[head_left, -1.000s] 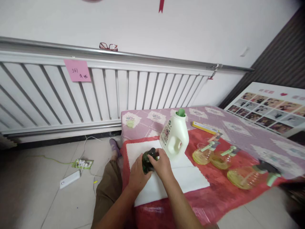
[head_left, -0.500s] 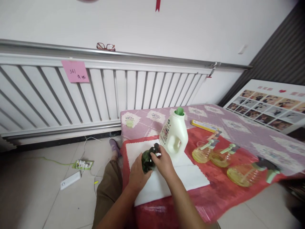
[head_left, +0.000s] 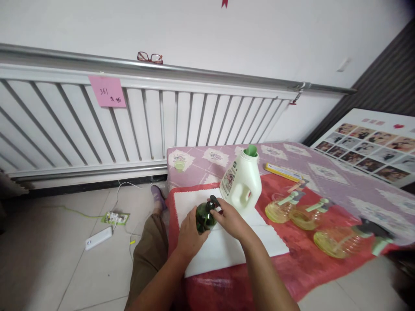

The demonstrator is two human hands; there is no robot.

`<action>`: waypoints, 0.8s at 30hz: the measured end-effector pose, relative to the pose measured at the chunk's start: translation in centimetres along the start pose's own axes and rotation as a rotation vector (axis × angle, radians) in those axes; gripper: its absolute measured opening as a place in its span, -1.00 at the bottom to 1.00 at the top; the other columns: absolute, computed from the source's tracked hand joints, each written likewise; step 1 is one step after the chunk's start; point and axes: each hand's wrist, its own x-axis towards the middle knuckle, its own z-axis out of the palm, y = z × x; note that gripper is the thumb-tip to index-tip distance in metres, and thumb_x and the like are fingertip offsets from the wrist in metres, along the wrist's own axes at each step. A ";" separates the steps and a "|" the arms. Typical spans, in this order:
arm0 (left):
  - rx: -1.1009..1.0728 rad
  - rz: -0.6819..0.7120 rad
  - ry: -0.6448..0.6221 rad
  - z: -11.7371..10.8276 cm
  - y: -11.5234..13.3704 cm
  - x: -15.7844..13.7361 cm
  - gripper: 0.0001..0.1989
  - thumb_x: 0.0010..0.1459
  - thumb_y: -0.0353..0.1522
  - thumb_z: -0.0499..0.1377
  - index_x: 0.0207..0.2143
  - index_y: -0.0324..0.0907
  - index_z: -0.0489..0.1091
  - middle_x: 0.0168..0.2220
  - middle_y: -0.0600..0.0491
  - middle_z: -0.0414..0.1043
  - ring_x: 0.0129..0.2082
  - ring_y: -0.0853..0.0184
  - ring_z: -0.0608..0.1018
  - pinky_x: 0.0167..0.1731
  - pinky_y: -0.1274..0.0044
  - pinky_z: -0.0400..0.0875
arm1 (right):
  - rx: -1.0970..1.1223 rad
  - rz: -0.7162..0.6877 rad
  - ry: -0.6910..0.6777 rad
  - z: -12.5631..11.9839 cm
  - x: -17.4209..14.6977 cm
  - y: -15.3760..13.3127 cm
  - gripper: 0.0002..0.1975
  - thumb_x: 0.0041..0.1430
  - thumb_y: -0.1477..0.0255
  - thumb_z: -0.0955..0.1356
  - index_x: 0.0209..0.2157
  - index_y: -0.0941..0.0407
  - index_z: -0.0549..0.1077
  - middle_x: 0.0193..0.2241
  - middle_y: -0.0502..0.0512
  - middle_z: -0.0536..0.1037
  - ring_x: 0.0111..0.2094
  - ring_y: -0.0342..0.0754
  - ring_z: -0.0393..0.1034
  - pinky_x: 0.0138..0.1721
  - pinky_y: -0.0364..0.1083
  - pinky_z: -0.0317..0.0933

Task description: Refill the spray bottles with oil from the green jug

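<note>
A dark green pump bottle (head_left: 203,218) with a black pump head (head_left: 214,201) is between my hands, over the white cloth (head_left: 233,250). Wrapped round the left side of its body is my left hand (head_left: 191,235). At the top, my right hand (head_left: 228,216) has its fingers closed on the pump head and neck. Just behind stands a pale green detergent jug (head_left: 243,177) with a handle, and a green piece (head_left: 251,150) sits in its mouth.
Several clear spray bottles with yellow liquid, one (head_left: 337,244) nearest, lie on the red cloth (head_left: 285,272) at right. A yellow box (head_left: 283,172) and a small green cap (head_left: 179,165) are on the table. A radiator (head_left: 145,121) lines the wall; a power strip (head_left: 115,218) is on the floor.
The bottle has gone from tilted to more upright, its pump head turned a little. My right hand stays at its top. The whole view has shifted slightly.
</note>
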 end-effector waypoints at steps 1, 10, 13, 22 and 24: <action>0.002 -0.002 -0.005 0.0 0.0 0.0 -0.11 -0.04 -0.37 0.27 0.31 -0.17 -0.05 0.29 -0.18 0.22 0.27 0.03 0.32 0.25 0.22 0.24 | 0.000 0.002 0.003 0.1 0.0 0.0 -0.60 0.13 0.46 0.30 0.03 0.09 0.45 -0.04 0.17 0.55 -0.08 0.04 0.47 -0.17 0.01 0.38; 0.007 -0.031 -0.036 -0.1 0.0 -0.1 -0.12 -0.02 -0.35 0.26 0.31 -0.13 -0.08 0.32 -0.16 0.18 0.30 0.06 0.29 0.26 0.23 0.21 | -0.004 0.077 0.146 1.5 -0.1 0.3 -0.89 0.01 0.41 0.36 -0.34 0.05 0.40 -0.32 0.02 0.47 -0.29 -0.01 0.38 -0.23 0.00 0.31; -0.002 -0.029 -0.021 -0.1 0.2 -0.2 -0.13 -0.01 -0.34 0.25 0.31 -0.14 -0.06 0.31 -0.16 0.19 0.30 0.07 0.28 0.27 0.24 0.19 | -0.002 0.139 0.231 2.3 0.0 0.3 -0.83 -0.04 0.38 0.40 -0.40 0.04 0.31 -0.43 -0.04 0.40 -0.34 -0.01 0.34 -0.24 0.03 0.28; -0.032 -0.043 -0.006 -0.1 0.3 -0.2 -0.18 -0.01 -0.36 0.24 0.30 -0.17 0.00 0.29 -0.18 0.22 0.30 0.06 0.29 0.27 0.22 0.19 | 0.198 0.132 0.301 3.2 -0.5 0.3 -0.42 0.02 0.37 0.36 0.13 0.03 0.28 -0.06 0.10 0.56 -0.01 0.02 0.46 0.01 0.06 0.32; -0.035 -0.041 -0.006 -0.1 0.3 -0.2 -0.20 0.00 -0.36 0.23 0.28 -0.18 0.03 0.29 -0.19 0.22 0.29 0.05 0.29 0.27 0.22 0.19 | 0.226 0.135 0.325 3.5 -0.5 0.4 -0.48 0.04 0.37 0.34 0.09 0.03 0.33 -0.12 0.08 0.59 -0.07 0.01 0.50 0.02 0.06 0.32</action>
